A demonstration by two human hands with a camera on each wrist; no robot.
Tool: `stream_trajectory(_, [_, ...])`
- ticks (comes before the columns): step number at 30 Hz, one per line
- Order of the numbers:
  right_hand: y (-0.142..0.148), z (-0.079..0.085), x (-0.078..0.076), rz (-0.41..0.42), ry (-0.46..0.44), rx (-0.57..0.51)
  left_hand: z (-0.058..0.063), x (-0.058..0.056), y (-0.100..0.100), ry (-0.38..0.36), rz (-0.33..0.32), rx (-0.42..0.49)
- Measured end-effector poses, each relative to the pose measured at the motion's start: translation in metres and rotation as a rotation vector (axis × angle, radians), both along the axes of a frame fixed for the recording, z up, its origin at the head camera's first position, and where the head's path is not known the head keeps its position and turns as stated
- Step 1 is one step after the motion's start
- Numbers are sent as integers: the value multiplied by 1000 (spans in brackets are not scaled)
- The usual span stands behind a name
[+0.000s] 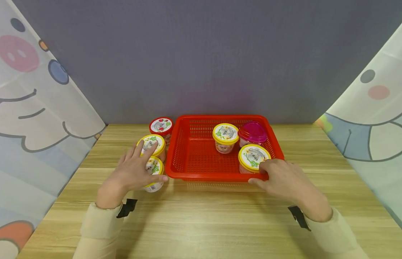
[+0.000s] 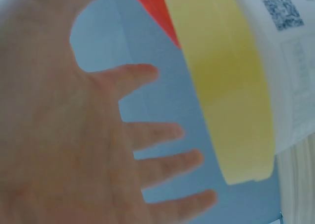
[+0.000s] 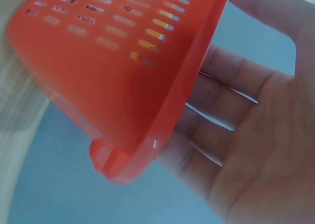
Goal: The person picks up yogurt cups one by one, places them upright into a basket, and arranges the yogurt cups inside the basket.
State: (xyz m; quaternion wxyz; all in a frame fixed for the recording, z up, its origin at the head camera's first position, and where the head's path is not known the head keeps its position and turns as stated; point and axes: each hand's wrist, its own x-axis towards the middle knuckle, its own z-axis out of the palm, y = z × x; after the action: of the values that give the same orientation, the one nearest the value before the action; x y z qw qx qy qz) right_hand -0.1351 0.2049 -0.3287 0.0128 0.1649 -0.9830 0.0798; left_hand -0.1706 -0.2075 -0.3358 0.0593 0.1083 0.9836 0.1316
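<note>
Looking down at the bench (image 1: 204, 219), we see a red basket (image 1: 217, 176) in the middle, close to the grey wall (image 1: 201, 57) at 12 o'clock. Let's make the basket our clock. The right grip (image 1: 286, 180) is clasping its rim at the 4 o'clock corner, with fingers bent over the edge. The left grip (image 1: 131, 173) is loose and holds nothing. Its fingers spread wide over two tubs outside the basket: the far yellow tub (image 1: 161, 143) at 9 o'clock and the near yellow tub (image 1: 155, 167) at 8 o'clock. We cannot tell if the fingers touch the far one. The red-lidded tub (image 1: 161, 126) sits behind them at 10 o'clock. Inside the basket we find three more: the middle tub (image 1: 225, 135), with a yellow lid, near 12 o'clock, the pink-lidded tub (image 1: 252, 132) at 2 o'clock, and the corner tub (image 1: 252, 156), yellow-lidded too, at 4 o'clock, just beside the right grip.
</note>
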Motion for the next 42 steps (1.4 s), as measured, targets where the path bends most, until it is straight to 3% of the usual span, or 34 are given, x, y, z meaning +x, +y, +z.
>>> stream_trajectory(8, [0,1,1,2,9,-3,-3,-1,5,-53,5,-68])
stream_trajectory(15, [0,1,1,-1,8,-1,-4,0,7,-82,9,-57])
stream_trajectory(42, [-1,1,2,6,5,6,-7,-5,7,-51,-9,-97])
